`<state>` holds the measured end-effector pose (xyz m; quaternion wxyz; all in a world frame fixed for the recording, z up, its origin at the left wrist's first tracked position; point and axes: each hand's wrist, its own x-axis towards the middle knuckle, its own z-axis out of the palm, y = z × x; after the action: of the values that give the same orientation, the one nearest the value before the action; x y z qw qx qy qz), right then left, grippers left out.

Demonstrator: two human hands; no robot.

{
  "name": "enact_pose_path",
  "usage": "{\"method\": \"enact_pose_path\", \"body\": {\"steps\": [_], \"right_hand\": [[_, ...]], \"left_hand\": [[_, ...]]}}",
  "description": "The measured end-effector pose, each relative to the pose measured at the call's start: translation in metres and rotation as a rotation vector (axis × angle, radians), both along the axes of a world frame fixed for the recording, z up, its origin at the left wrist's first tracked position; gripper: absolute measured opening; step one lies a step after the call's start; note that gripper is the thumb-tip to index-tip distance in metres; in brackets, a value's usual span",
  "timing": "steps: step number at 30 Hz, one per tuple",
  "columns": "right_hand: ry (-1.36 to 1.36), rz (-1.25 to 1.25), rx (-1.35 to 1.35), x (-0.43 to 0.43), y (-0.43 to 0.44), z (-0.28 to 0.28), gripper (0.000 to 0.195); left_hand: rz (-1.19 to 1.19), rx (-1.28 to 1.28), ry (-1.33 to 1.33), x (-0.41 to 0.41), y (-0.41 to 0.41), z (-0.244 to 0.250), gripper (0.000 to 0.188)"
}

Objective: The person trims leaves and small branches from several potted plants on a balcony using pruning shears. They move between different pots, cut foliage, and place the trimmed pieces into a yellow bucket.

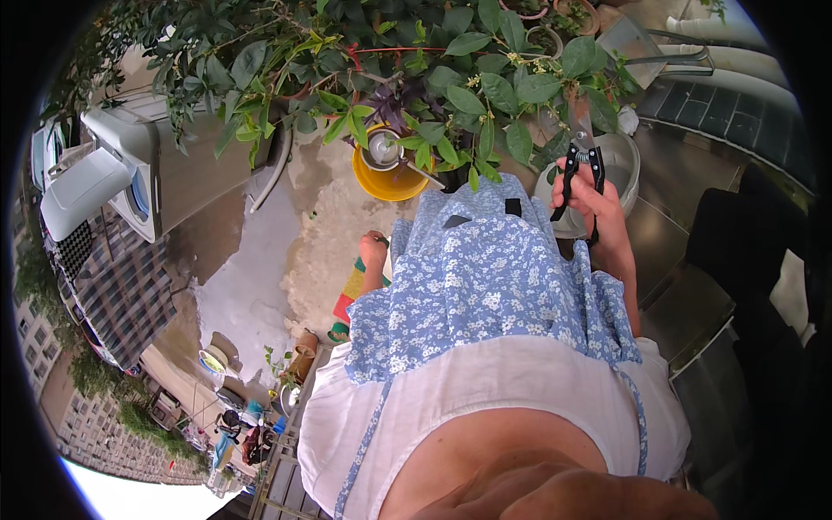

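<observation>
My right hand (595, 195) grips black-handled pruning shears (582, 156). Their blades point up among the leaves of a potted shrub (500, 91), which has small pale yellowish flower clusters. Leaves partly cover the blade tips. My left hand (372, 250) is low beside the blue floral apron (481, 273), its fingers curled around a small dark green thing, perhaps a leaf; the hand hides most of it. Behind that wrist lies a green, yellow and red striped piece (351, 289). Under the foliage stands a yellow bucket (396, 185) with a metal pot (383, 149) inside.
A whitish plastic bin (627, 185) stands behind my right hand. A dustpan (634, 52) and pipes (728, 52) are at upper right. To the left are a washing machine (140, 175) with its lid raised, a grey hose (276, 172) and wet concrete (253, 260).
</observation>
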<state>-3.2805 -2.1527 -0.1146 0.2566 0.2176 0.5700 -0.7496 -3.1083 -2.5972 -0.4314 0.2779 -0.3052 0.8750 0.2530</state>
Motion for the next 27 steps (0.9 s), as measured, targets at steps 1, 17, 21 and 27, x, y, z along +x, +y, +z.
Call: {"method": "enact_pose_path", "body": {"steps": [1,17,21,27], "right_hand": [[0.003,-0.020,0.007,0.001,0.000,-0.001,0.045],[0.236,-0.474,-0.052,0.036,0.015,-0.030,0.041],[0.232,-0.545,-0.009,0.041,0.016,-0.032,0.041],[0.142,-0.594,0.085,0.048,0.025,-0.057,0.039]], "left_hand": [[0.001,0.024,-0.014,0.006,-0.004,-0.003,0.023],[-0.329,0.086,-0.107,-0.086,0.022,-0.021,0.032],[-0.516,0.246,0.087,-0.143,0.080,0.019,0.030],[-0.631,0.681,0.406,-0.194,0.166,0.169,0.022]]}}
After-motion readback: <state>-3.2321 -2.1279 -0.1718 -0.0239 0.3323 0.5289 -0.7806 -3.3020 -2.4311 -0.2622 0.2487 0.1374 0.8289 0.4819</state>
